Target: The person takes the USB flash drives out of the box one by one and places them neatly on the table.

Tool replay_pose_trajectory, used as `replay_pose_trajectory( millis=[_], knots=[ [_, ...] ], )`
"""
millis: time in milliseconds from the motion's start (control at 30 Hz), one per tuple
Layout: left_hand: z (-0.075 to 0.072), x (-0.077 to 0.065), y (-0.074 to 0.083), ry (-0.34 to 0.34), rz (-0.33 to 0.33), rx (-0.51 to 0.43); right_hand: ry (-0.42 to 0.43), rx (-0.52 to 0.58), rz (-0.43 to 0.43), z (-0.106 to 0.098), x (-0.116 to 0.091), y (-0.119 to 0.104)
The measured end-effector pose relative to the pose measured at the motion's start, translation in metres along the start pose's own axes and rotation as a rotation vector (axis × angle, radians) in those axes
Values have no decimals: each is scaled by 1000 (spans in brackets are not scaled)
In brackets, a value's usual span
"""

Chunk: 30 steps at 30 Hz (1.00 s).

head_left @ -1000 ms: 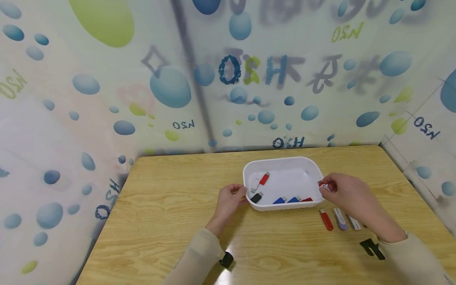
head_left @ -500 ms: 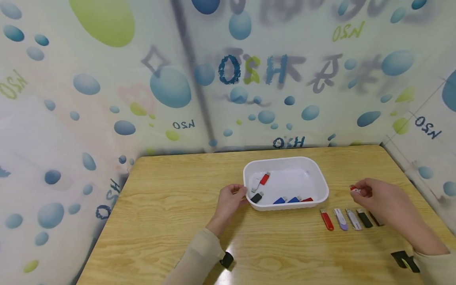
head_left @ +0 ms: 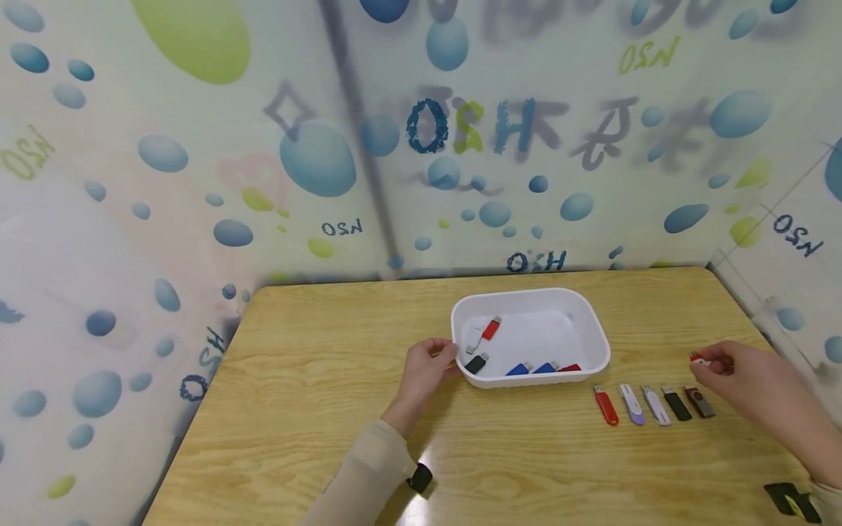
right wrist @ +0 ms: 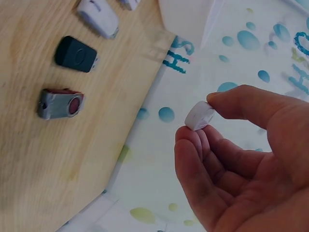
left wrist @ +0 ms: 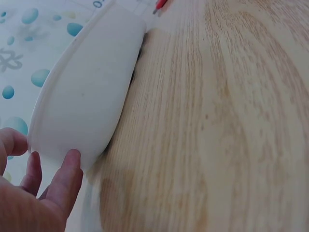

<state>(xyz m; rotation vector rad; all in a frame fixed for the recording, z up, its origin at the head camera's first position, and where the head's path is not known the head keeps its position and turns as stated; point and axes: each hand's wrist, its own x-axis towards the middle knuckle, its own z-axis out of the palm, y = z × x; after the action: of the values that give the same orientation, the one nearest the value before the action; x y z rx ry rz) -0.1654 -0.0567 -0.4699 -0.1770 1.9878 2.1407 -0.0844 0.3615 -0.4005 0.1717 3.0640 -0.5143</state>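
Observation:
My left hand [head_left: 426, 372] holds the left end of a white plastic tray [head_left: 533, 381]; in the left wrist view its fingertips rest against the tray's outer wall [left wrist: 87, 87]. Inside the tray lie several USB flash drives, among them a red and white one [head_left: 491, 329], a black one [head_left: 476, 364] and a blue one [head_left: 518, 370]. My right hand [head_left: 750, 380] pinches a red and white USB flash drive [head_left: 699, 360] between thumb and fingers, over the right side of the table. In the right wrist view only the white end [right wrist: 199, 116] of that drive shows.
Right of the tray, a row of flash drives lies on the wooden table [head_left: 316, 380]: a red one [head_left: 606, 407], a white and purple one [head_left: 632, 405], a white one [head_left: 656, 406], a black one [head_left: 677, 404] and a brown and grey swivel one [head_left: 699, 402]. A patterned wall [head_left: 421, 219] stands behind.
My right hand has carried the red and white flash drive from the tray's right rim rightward, past the row's right end. The left hand stays at the tray.

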Motion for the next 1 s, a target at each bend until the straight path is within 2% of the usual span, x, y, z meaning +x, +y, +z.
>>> replay_pose_trajectory(
  millis=[500,733,867,1000],
  knots=[
    [2,0,-1,15,16,-20,9,-41,60,4,-4,26],
    [1,-1,0,-1,61,-24,-19,-37,65,8,-3,38],
    [2,-1,0,8,30,-11,-55,-31,101,15,-1,47],
    [2,0,0,12,1,3,-82,-30,100,22,0,57]
  ],
)
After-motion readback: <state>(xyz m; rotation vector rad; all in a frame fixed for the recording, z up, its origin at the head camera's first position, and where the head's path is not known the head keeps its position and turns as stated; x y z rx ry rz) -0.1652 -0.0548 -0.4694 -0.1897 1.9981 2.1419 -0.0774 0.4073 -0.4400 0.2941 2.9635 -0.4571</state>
